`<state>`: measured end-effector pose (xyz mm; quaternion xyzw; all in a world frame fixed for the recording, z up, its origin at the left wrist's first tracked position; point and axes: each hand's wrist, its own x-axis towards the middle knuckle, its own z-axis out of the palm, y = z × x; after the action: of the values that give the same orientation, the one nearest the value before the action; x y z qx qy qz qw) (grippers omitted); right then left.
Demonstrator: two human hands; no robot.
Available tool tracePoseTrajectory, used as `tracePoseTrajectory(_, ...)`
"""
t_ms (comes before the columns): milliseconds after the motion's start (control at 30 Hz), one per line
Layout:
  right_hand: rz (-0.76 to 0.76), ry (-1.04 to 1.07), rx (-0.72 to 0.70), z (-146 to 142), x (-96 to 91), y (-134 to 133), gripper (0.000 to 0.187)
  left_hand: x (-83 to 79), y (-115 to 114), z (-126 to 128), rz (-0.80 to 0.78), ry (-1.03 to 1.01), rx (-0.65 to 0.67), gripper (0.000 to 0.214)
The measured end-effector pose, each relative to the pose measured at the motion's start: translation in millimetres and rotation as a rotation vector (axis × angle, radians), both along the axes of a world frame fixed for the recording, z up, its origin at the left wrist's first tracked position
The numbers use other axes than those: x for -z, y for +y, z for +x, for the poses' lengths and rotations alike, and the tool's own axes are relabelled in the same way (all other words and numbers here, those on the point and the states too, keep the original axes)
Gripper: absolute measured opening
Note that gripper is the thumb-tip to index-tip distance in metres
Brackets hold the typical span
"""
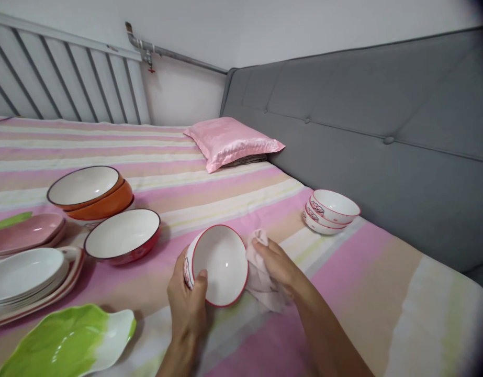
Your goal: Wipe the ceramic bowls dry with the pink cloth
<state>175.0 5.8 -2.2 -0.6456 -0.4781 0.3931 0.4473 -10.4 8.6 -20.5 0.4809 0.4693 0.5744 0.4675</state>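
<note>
My left hand [188, 303] grips a small white bowl with a red rim [220, 264], tilted so its inside faces me, thumb on the rim. My right hand [276, 262] holds a pale pink cloth [262, 280] against the bowl's right outer side. Both hover just above the striped bedsheet [225, 193].
A stack of small red-rimmed bowls [330, 211] sits to the right by the grey headboard [382, 131]. On the left are a red bowl [122, 235], stacked orange bowls [90, 191], pink plates [25, 233], white plates [23, 272] and a green leaf dish [68, 340]. A pink pillow [231, 140] lies behind.
</note>
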Motion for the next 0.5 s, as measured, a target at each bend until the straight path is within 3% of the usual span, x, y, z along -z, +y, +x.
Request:
tracePoseTrajectory(133,0.194,0.162,0.272,3,-10.0,2,0.044,1.0,0,3,0.08,0.317,-0.112,0.056)
tracePoseTrajectory(200,0.36,0.192,0.302,-4,-17.6,-1,0.047,-0.7,-1,8,0.101,0.512,-0.11,0.064)
tracePoseTrajectory(333,0.552,0.042,0.066,-35,-30.2,-18,0.042,-9.4,-10,21,0.131,0.759,-0.17,0.076)
tracePoseTrajectory(433,0.594,-0.32,-0.211,-57,-33.0,-30,0.048,-12.4,-16,25,0.106,0.808,-0.136,0.07)
tracePoseTrajectory(500,0.608,-0.553,-0.323,-64,-31.4,-32,0.056,-10.2,-17,24,0.107,0.807,-0.084,0.062)
